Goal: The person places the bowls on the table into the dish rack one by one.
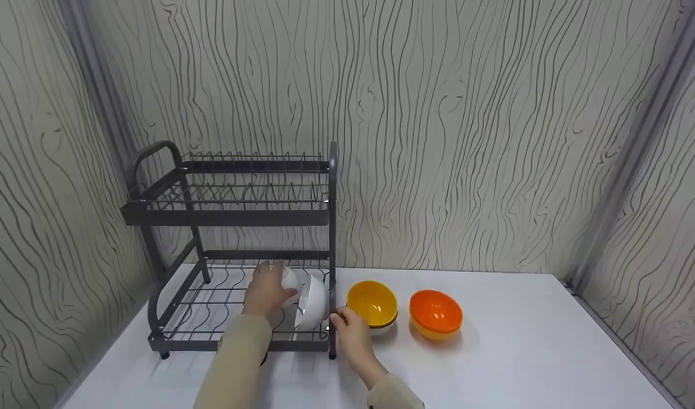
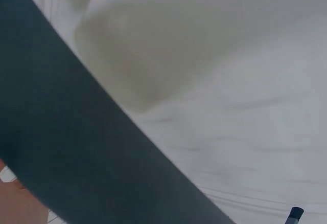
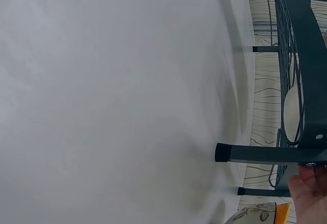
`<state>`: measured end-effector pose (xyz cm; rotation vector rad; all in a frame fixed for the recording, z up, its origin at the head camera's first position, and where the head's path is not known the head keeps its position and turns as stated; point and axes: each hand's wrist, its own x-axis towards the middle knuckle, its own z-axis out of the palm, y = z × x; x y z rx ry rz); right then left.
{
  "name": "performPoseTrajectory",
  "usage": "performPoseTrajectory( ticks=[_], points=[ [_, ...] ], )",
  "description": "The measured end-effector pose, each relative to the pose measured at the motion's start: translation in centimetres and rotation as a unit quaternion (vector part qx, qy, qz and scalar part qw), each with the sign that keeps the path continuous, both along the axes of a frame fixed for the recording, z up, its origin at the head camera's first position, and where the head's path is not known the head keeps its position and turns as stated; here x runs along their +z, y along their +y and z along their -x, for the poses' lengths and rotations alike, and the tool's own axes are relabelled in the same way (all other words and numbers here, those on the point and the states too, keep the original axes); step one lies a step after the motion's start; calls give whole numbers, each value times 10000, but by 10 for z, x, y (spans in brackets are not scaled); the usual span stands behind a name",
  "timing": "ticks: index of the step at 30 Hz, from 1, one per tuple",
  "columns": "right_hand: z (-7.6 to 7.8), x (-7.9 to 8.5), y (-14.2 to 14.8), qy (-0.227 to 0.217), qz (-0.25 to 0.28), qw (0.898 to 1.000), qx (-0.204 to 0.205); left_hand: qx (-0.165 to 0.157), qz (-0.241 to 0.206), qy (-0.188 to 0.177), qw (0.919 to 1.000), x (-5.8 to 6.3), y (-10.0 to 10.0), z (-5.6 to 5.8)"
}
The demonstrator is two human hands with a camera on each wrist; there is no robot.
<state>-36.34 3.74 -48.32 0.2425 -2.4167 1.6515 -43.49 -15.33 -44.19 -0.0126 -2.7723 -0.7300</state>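
Note:
My left hand is inside the lower tier of a dark metal dish rack, gripping a small white bowl with the thumb on its near side. Right beside it, a second white bowl stands tilted on its side on the wire shelf, close to the right post. My right hand holds the rack's right front post near its lower end. In the right wrist view its fingertips meet the post, partly hidden behind it. The left wrist view shows mostly the rack's frame bar and the white tabletop.
Right of the rack, a yellow bowl sits nested on other bowls. Farther right, an orange bowl rests in a yellow-orange one. The rack's upper tier overhangs the lower shelf. Patterned panels enclose the white table.

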Motion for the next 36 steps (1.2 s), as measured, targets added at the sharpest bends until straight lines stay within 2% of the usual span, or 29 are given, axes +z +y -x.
performPoseTrajectory(
  ticks=[6, 10, 14, 17, 23, 27, 31, 36],
  points=[
    [-3, 6, 1, 16, -202, 9998, 20, -38, 81, 172, 9998, 3, -1, -4],
    [-3, 4, 8, -52, -385, 9990, 226, -183, 236, 305, 9991, 0, -1, -7],
    [1, 1, 21, 276, -859, 9959, 98, -378, 365, 348, 9980, -3, 1, -12],
    [4, -3, 32, 679, -1402, 9875, -238, -380, 274, 371, 9982, -3, 2, -18],
    [7, -14, 48, 1009, -2176, 9685, -671, -344, -64, 640, 9973, -4, 5, -36],
    [10, -18, 56, 916, -2511, 9600, -831, -519, 12, 914, 9945, -7, 9, -50],
    [13, -20, 62, 566, -2588, 9610, -800, -698, 77, 1201, 9903, -10, 11, -63],
    [16, -20, 63, 381, -2731, 9592, -623, -731, 109, 1185, 9902, -17, 11, -78]
  ],
)
